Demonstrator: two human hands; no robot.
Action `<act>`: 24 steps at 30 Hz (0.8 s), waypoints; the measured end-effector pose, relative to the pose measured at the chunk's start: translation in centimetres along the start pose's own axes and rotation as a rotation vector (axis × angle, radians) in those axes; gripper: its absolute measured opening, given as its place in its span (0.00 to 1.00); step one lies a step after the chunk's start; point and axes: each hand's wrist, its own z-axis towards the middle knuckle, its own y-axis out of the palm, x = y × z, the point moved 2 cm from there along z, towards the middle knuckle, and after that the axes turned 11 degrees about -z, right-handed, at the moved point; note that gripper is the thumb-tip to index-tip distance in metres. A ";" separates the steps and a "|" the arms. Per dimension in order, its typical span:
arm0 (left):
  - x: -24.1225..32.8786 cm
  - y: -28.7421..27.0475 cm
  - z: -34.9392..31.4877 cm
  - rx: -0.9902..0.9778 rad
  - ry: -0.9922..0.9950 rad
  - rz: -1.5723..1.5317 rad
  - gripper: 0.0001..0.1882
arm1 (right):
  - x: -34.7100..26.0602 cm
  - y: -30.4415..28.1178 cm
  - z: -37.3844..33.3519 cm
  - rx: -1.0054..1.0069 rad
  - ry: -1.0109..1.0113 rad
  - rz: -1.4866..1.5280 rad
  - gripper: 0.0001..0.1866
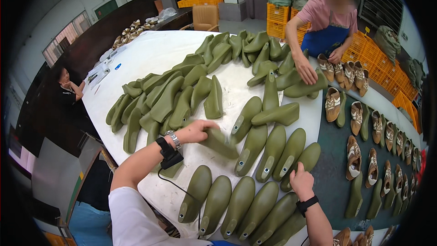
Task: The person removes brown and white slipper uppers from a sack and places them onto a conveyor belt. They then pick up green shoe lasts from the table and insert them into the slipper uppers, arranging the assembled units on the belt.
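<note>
Left hand (196,131) grasps 1 olive-green shoe last (218,142) near the white table's (150,54) middle; right hand (301,181), loosely curled and holding nothing, touches a row of lasts (277,152) toward the near edge.

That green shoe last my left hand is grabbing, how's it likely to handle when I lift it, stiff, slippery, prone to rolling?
The green shoe last under the left hand looks moulded and solid, so probably stiff. Its smooth, slightly glossy surface may be slippery. Its rounded sides suggest it could rock or tip onto its side, as many lasts in the pile lie.
</note>
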 end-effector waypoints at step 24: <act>-10.8 -2.4 12.5 0.594 -0.351 0.227 0.54 | -0.7 -0.1 0.5 -0.084 0.026 -0.035 0.23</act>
